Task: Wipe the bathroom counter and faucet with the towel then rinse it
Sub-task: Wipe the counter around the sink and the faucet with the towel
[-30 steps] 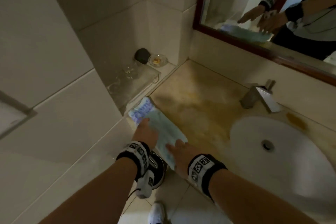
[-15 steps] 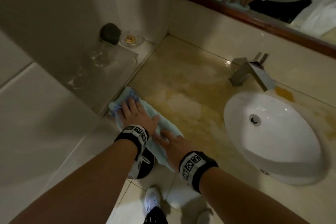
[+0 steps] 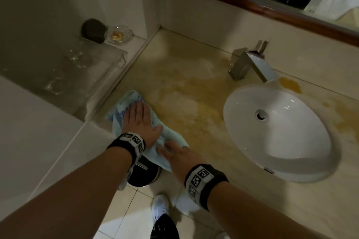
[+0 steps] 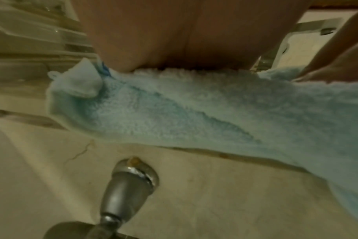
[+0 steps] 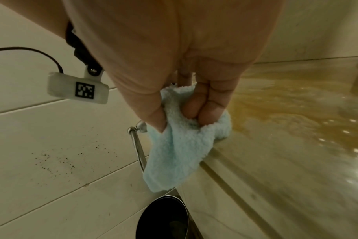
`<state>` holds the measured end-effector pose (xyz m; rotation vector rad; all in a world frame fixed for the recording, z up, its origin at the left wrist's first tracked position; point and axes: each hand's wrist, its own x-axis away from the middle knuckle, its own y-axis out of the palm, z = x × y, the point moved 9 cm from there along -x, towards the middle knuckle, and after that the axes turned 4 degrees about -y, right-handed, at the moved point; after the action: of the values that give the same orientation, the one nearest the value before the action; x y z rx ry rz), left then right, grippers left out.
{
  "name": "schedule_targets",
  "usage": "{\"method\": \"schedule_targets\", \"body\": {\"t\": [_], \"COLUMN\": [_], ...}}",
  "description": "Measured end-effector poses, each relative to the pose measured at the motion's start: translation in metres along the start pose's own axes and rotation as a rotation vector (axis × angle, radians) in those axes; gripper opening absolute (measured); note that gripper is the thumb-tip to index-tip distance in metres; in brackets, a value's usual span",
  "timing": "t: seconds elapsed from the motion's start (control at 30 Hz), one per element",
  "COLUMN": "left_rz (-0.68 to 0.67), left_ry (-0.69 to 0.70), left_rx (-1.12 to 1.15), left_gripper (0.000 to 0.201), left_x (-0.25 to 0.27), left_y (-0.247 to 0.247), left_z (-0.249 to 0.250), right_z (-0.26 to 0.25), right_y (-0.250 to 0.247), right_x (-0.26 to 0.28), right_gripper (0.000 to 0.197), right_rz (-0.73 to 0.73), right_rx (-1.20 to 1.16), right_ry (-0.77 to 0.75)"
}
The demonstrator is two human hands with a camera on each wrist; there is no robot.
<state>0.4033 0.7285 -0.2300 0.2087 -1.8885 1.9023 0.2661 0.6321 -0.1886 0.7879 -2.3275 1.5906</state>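
A light blue towel [image 3: 168,136] lies on the wet, yellow-stained counter [image 3: 184,75] at its front left corner, one end hanging over the front edge. My left hand [image 3: 138,120] presses flat on the towel [image 4: 174,110] with straight fingers. My right hand [image 3: 175,154] is at the counter's edge, where its thumb and curled fingers [image 5: 204,110] pinch the hanging end of the towel [image 5: 180,145]. The square metal faucet [image 3: 250,64] stands at the back, above the white sink [image 3: 291,153], well right of both hands.
A glass shelf [image 3: 108,54] on the left wall carries a black object [image 3: 93,30], a glass dish [image 3: 118,34] and clear glasses. A mirror [image 3: 272,7] runs along the back. Below the counter's edge are a black bin [image 3: 143,175] and a chrome bar [image 5: 138,150].
My left hand has slid forward onto the towel and now lies flat on it near the wall. The right hand stays at the towel's near end. The view has tilted down.
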Motion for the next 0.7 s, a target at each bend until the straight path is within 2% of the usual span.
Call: {"method": "schedule_targets", "body": {"t": [0.1,0.27,0.43,0.6,0.7], "left_rz": [-0.054,-0.108,-0.144,-0.140,-0.125], "left_ry": [0.036,0.057,0.064,0.075,0.102], "left_rx": [-0.001,-0.020,-0.019,-0.014,0.010], "left_gripper": [0.096,0.094,0.094,0.093,0.091], "left_x": [0.009,0.027,0.049,0.067,0.078], "left_y": [0.008,0.017,0.026,0.038,0.044], "left_z": [0.024,0.068,0.126,0.190,0.236], "right_z": [0.015,0.045,0.089,0.137,0.167], "right_y": [0.005,0.009,0.021,0.021,0.014], "right_x": [0.019,0.054,0.092,0.138,0.171], "right_gripper": [0.078,0.074,0.081,0.077,0.068], "right_rz": [-0.030,-0.008,0.005,0.012,0.062], "right_rx": [-0.006,-0.023,-0.053,-0.038,0.014], "right_ry": [-0.006,-0.020,-0.003,0.023,0.054]}}
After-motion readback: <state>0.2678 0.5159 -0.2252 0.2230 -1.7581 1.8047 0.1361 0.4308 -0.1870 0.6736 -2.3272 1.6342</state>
